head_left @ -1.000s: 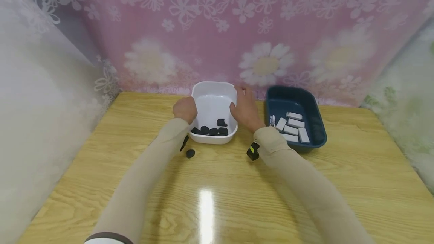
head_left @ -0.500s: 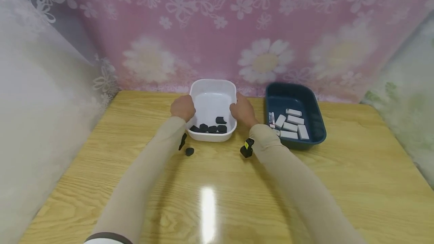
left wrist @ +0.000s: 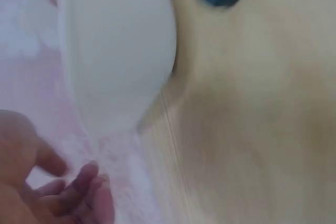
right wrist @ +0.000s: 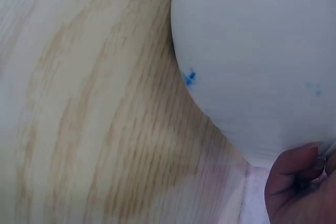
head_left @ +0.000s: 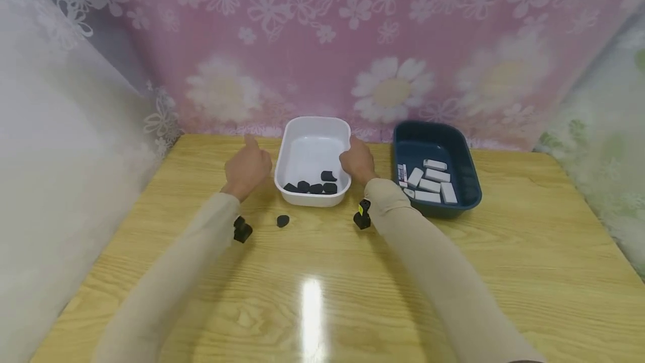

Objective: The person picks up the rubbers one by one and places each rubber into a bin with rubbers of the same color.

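A white plastic basin (head_left: 314,200) stands at the back middle of the table, several black pieces (head_left: 316,188) lying along its front inside. My right hand (head_left: 359,159) grips the basin's right rim; in the right wrist view its curled fingers (right wrist: 289,169) hold the edge. To the left of the basin, my left hand (head_left: 248,168) is in the air with nothing in it. Its fingers are loosely bent and apart from the white wall in the left wrist view, which is blurred. One black piece (head_left: 283,221) lies on the table in front of the basin.
A dark blue basin (head_left: 472,184) stands to the right of the white one, with several white blocks (head_left: 437,176) in it. Behind the wooden table (head_left: 322,262) hangs a pink flowered curtain (head_left: 302,60). Pale cloth (head_left: 60,144) hangs on the left side.
My left hand has let go of the white basin's left rim and moved left and slightly toward me. My right hand has closed its fingers on the right rim; the basin stays nearly in place.
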### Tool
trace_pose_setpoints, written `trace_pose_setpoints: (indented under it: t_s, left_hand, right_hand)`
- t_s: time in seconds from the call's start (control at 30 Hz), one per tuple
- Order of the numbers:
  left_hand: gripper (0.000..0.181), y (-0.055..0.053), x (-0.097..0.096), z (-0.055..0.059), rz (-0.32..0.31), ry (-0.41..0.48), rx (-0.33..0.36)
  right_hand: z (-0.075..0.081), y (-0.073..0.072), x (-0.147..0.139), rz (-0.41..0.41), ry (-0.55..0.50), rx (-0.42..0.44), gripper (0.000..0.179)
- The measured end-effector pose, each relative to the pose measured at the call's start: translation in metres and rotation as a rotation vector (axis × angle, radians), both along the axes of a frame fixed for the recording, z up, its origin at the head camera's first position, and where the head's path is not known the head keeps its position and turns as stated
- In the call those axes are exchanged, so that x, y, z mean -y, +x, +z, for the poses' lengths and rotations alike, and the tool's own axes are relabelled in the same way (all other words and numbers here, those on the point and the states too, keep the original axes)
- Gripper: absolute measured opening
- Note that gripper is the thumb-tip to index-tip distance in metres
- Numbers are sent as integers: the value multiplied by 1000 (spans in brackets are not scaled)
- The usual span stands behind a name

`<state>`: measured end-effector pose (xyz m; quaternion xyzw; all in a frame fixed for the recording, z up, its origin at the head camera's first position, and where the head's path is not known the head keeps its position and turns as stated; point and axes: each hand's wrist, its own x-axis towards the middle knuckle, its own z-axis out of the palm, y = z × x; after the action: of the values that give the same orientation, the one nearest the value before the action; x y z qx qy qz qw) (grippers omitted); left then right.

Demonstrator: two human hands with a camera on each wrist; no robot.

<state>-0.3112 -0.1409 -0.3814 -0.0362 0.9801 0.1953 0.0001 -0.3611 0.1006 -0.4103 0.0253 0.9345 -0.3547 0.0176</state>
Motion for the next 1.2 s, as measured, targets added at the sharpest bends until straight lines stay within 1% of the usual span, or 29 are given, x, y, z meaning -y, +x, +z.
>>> trace_pose_setpoints:
  t_s: [0.07, 0.13, 0.17, 0.23, 0.27, 0.33, 0.4, 0.5, 0.6, 0.63, 0.77, 0.87, 0.93, 1.03, 1.13, 1.2]
  left_hand:
    - [36, 23, 6, 0, -92, 37, 26]
    - [20, 46, 8, -4, -185, 92, 82]
    - [15, 56, 8, -7, -231, 111, 108]
    - [17, 73, 6, -15, -320, 115, 119]
    - [19, 79, 4, -19, -353, 107, 102]
    - [26, 85, -1, -27, -412, 60, 48]
    - [32, 87, -6, -34, -458, 5, -7]
    - [26, 85, -12, -40, -502, -41, -43]
    - [15, 85, -15, -42, -508, -42, -40]
    - [12, 85, -16, -43, -501, -38, -38]
    - [10, 88, -16, -44, -482, -17, -46]
    - [9, 90, -15, -44, -477, 29, -60]
    - [10, 91, -13, -41, -479, 62, -71]
    - [11, 91, -9, -30, -493, 101, -104]
    - [11, 88, -10, -12, -526, 128, -152]
    - [11, 81, -15, 2, -566, 142, -184]
  right_hand:
    - [-1, -1, -1, -8, 7, 0, 50]
    - [0, -1, -1, -3, 18, 4, 51]
    - [0, -1, -2, 1, 22, 7, 52]
    - [1, -1, -2, 10, 30, 12, 52]
    - [1, -1, -1, 10, 31, 12, 52]
    - [2, -1, -1, 4, 29, 12, 51]
    - [2, -1, -1, -5, 16, 15, 51]
    - [2, -1, -2, -15, 4, 19, 52]
    - [1, 0, -2, -10, 12, 26, 53]
    - [1, 0, -2, -9, 15, 26, 53]
    - [-1, 1, -2, -7, 25, 20, 52]
    - [-1, 2, -3, -10, 21, 20, 51]
    - [-2, 3, -2, -11, 13, 21, 50]
    - [0, 3, -1, -3, 17, 16, 50]
    - [2, 3, 0, 3, 26, 23, 52]
    - [2, 3, 0, -2, 33, 33, 54]
